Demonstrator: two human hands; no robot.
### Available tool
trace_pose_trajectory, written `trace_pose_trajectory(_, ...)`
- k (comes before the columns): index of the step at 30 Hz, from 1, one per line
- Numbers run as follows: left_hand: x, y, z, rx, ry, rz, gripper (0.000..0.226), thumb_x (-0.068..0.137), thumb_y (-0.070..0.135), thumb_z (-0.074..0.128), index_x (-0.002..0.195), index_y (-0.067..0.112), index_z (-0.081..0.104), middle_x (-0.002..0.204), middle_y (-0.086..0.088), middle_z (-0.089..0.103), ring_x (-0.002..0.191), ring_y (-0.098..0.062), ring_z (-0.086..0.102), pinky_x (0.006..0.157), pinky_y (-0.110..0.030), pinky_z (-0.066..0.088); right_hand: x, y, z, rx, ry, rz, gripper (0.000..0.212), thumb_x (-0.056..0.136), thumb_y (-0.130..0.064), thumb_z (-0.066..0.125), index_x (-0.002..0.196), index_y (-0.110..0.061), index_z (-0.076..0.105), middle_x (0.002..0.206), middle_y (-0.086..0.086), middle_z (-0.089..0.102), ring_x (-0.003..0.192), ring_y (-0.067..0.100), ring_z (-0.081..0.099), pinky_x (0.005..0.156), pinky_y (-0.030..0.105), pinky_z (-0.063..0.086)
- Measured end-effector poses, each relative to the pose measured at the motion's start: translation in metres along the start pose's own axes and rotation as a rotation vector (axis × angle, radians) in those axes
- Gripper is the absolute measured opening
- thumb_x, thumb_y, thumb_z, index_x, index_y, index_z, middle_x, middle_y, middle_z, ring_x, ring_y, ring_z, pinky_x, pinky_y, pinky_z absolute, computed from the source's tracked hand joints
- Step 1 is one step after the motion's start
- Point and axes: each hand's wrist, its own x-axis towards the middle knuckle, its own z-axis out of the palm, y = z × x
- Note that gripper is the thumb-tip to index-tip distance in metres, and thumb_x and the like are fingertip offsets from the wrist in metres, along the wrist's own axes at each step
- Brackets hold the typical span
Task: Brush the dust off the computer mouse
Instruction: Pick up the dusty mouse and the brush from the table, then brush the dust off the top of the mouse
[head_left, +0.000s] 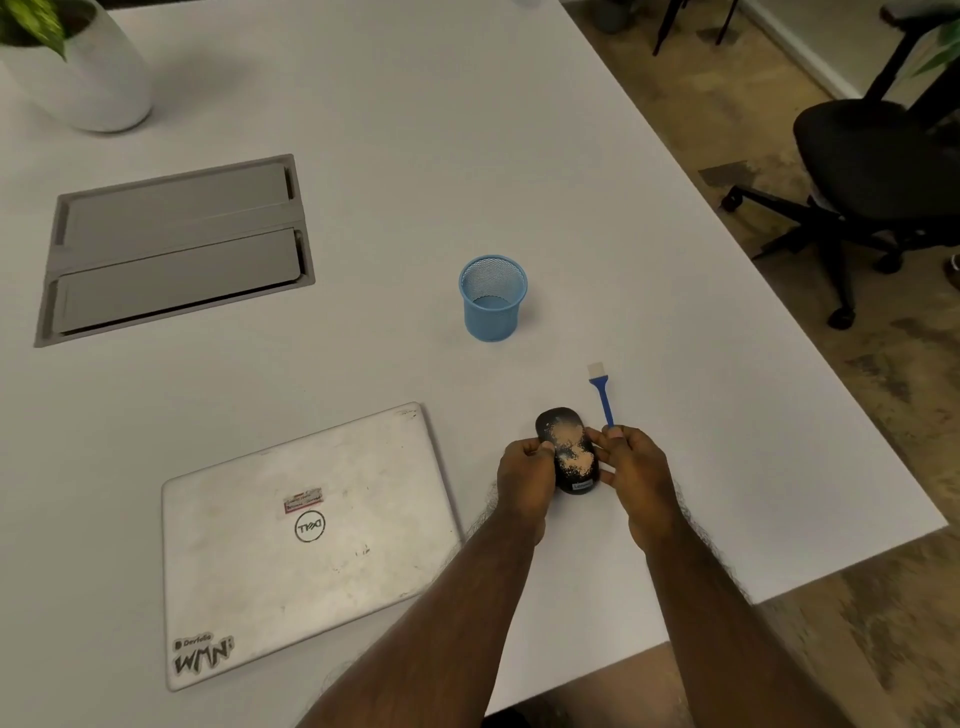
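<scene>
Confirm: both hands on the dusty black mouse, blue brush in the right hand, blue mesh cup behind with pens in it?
One thing is off: the mesh cup is empty, no pens, as the head view shows. The rest holds: left hand and right hand are at the dusty mouse, and the right also holds the blue brush.

Mouse (567, 451): glossy black plastic w/ tan dust. Cup (492, 298): blue metal mesh. Table (415, 130): smooth matt white.

Dusty mouse (567, 451) between hands, brush (602, 394) beside
</scene>
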Motion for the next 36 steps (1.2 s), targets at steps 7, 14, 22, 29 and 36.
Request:
trace_pose_trajectory(7,-0.019,0.01,-0.002,-0.089,-0.104,-0.002,0.03,0.1,0.017,0.043,0.125,0.006,0.055,0.119,-0.016,0.064,0.107,-0.027,0.064,0.092,-0.04,0.056,-0.022,-0.01,-0.01,0.084,0.011,-0.025,0.021,0.106,-0.019,0.038,0.115,-0.011,0.055,0.124,0.012,0.065,0.107,0.028,0.063,0.085,0.038,0.054)
trace_pose_trajectory(14,-0.058,0.02,-0.009,-0.233,-0.243,-0.054,0.031,0.102,0.014,0.04,0.128,0.003,0.052,0.118,-0.016,0.062,0.105,-0.028,0.063,0.085,-0.038,0.056,-0.062,-0.028,-0.027,0.103,0.015,-0.045,0.025,0.105,-0.017,0.04,0.12,-0.004,0.056,0.124,0.015,0.064,0.109,0.032,0.063,0.086,0.04,0.055)
trace_pose_trajectory(22,-0.11,0.035,-0.023,-0.3,-0.358,-0.14,0.038,0.101,0.018,0.036,0.134,0.003,0.05,0.126,-0.021,0.06,0.11,-0.032,0.06,0.082,-0.038,0.055,-0.125,-0.044,-0.046,0.209,0.045,-0.062,0.023,0.105,-0.018,0.041,0.116,-0.007,0.057,0.122,0.011,0.066,0.109,0.029,0.064,0.086,0.039,0.055)
trace_pose_trajectory(29,-0.158,0.04,-0.034,-0.268,-0.522,-0.183,0.043,0.102,0.024,0.033,0.137,0.004,0.048,0.132,-0.022,0.058,0.116,-0.034,0.058,0.096,-0.044,0.05,-0.185,-0.051,-0.066,0.237,0.119,-0.067,0.02,0.105,-0.022,0.041,0.113,-0.014,0.057,0.12,0.006,0.067,0.108,0.026,0.062,0.087,0.039,0.051)
trace_pose_trajectory(36,-0.198,0.041,-0.05,-0.26,-0.674,-0.267,0.042,0.102,0.026,0.034,0.134,0.002,0.046,0.132,-0.025,0.056,0.116,-0.04,0.056,0.1,-0.05,0.046,-0.259,-0.04,-0.098,0.306,0.284,-0.117,0.015,0.101,-0.025,0.051,0.104,-0.02,0.065,0.098,-0.002,0.076,0.092,0.016,0.071,0.073,0.029,0.055)
